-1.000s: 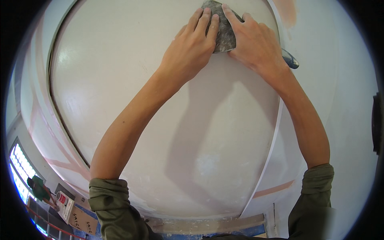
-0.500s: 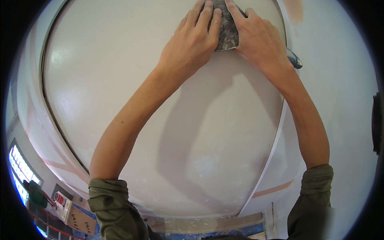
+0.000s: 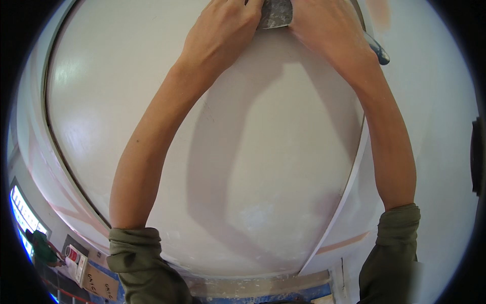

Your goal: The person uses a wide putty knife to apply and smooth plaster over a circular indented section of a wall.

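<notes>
Stretching from rolled olive-green cloth sleeves [image 3: 134,248], two bare forearms [image 3: 144,142] ran up to the top of the view. There the left hand [image 3: 223,25] lay along the left side of a grey, mottled flat blade [image 3: 276,14], touching it, while the right hand [image 3: 329,25] overlapped its right side. The upper edge cut off the fingers of both hands, so how tightly they were closed or gripping could not be told. The blade sat between the hands, its lower edge showing against a broad, smooth off-white panel [image 3: 288,167]. A dark blue, rounded handle end [image 3: 380,54] stuck out beside the right wrist. A soft grey shadow [image 3: 210,167] fell across the panel, which had a narrow dark gap [image 3: 47,101] along its left side. Farther off, at the lower left, a person in a green top [image 3: 44,249] stood near a white-and-red bucket [image 3: 72,253], a brown cardboard box [image 3: 104,283] and a bright, barred window [image 3: 23,210].
</notes>
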